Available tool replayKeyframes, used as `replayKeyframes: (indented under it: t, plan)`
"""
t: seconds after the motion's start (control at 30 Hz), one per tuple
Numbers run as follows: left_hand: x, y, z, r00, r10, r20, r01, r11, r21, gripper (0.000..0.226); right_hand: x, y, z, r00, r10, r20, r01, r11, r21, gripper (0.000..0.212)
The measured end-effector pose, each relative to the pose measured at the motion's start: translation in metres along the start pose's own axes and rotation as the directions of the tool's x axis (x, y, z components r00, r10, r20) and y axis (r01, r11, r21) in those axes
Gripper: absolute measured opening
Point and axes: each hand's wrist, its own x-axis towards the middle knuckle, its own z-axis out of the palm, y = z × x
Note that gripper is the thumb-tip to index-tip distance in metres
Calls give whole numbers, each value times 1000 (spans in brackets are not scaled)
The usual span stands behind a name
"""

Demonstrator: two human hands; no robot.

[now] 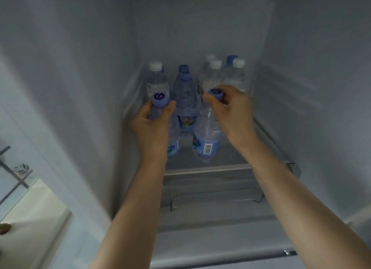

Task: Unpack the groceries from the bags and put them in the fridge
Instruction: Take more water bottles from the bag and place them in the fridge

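Counting left to right, the fridge shelf [222,166] has about eight water bottles, though the back ones overlap so the tally's a bit shaky. The left hand [153,126] has its fingers wrapped round the neck of the left bottle [173,142], just under its blue cap, which carries a dark swirl logo. Behind those fingers is a white-capped bottle [156,78], and between the two hands stands a blue-capped bottle [184,92] with a colourful label that's too blurry to read. The right hand [230,112] pinches the swirl-marked cap of the right bottle [207,136], which is clear with a blue label and a barcode. Past those fingers sits a back cluster [226,72]: three white caps and one blue.
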Motion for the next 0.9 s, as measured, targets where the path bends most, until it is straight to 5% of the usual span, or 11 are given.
replayKeyframes:
  t: [0.3, 0.4, 0.6, 0.9]
  plan:
    - [15, -17, 10, 980, 123, 158, -141, 984, 106, 28, 0, 6, 12, 1000, -6, 24, 4, 998, 58, 26]
    - [13, -23, 10, 961, 202, 189, -233, 959, 159, 33, -9, 7, 11, 996, 29, 82, -38, 993, 111, 46]
    - [-5, -51, -12, 933, 201, 298, -308, 875, 374, 84, -61, 26, 2, 934, 269, 236, -299, 949, 99, 78]
    - [-7, -62, -9, 945, 236, 227, -310, 868, 387, 92, -71, 56, 33, 952, 214, 217, -223, 975, 15, 76]
